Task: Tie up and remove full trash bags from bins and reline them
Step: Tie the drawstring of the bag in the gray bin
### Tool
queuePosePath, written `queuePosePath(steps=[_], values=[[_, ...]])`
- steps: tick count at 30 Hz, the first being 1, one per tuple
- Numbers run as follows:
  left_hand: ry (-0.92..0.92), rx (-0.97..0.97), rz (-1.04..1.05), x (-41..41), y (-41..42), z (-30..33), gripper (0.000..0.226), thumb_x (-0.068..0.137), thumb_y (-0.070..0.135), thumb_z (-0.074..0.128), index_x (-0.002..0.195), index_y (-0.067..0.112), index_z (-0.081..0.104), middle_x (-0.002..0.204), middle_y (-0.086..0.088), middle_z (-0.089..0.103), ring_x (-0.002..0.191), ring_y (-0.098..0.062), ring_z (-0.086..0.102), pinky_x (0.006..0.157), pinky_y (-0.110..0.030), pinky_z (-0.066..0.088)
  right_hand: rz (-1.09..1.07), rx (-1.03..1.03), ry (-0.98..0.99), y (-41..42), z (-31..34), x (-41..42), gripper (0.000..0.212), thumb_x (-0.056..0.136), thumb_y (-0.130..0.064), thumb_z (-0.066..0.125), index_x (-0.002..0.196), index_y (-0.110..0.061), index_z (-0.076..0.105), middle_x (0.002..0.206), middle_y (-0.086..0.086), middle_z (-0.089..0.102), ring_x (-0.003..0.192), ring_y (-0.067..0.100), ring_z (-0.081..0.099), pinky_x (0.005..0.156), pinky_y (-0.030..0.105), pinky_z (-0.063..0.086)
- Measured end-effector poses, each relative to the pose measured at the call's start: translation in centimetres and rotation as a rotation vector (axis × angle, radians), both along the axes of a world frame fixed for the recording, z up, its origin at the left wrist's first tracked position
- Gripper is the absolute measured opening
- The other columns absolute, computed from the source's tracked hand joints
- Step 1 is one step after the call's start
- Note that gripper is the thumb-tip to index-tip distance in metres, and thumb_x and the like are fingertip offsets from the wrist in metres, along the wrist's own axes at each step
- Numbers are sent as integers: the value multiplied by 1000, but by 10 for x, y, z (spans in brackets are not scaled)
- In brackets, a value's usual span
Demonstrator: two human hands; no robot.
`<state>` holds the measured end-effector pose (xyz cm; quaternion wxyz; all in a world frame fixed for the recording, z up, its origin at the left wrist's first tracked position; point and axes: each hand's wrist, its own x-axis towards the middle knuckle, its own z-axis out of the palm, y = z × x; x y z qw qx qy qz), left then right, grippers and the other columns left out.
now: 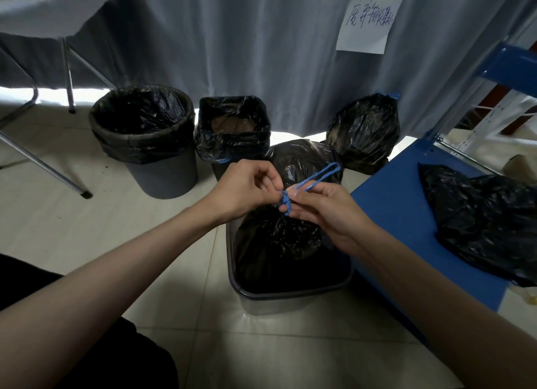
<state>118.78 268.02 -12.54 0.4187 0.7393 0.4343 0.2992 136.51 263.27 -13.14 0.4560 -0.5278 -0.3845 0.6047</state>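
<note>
The blue plastic drawstring (315, 177) is pinched at its knot by the left hand (247, 189) and right hand (325, 211), above the full black plastic bag (279, 237) seated in the grey rectangular bin (290, 297). If tension is released unevenly, the knot is likely to slip loose.

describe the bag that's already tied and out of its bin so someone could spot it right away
Start at the grey curtain with the handwritten paper sign. Straight below the sign, a full black trash bag stands on the floor against the curtain, beside the blue shelf. Unlike the other bags, it sits in no bin, and its neck is cinched shut with a blue tie on top.
</note>
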Motion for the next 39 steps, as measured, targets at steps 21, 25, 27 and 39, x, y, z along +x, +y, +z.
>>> queuePosePath(steps=[21, 25, 27, 39], values=[[55, -142, -110, -5, 4, -7, 12, 73, 18, 85, 84, 18, 79, 68, 5, 71, 67, -2, 61, 71, -18, 48, -46, 49, -64, 0, -3, 3, 12, 85, 4, 69, 97, 5, 70, 91, 19, 74, 82, 24, 73, 73, 23, 60], [70, -109, -102, -3, 2, -7, 12, 70, 13, 87, 77, 15, 78, 64, 6, 70, 61, 1, 60, 64, -12, 45, -2, 92, -138, 0, -4, 1, 13, 86, 1, 70, 98, 5, 72, 87, 16, 75, 77, 20, 72, 72, 23, 60], [58, -98, -87, -2, 2, -9, 12, 70, 15, 87, 73, 19, 76, 62, 8, 68, 59, 1, 59, 63, -13, 43, -5, 110, -160, 0, -5, 1, 14, 87, -2, 69, 99, 4, 72, 83, 14, 74, 73, 16, 71, 70, 22, 60], [48, -176, 17, -2, 1, -17, 13, 81, 25, 79, 71, 23, 72, 63, 11, 65, 62, 0, 57, 64, -19, 45, -227, 311, -371, 7, 1, 11, 21, 82, -26, 76, 90, -20, 57, 71, -2, 64, 71, 18, 61, 79, 47, 53]])
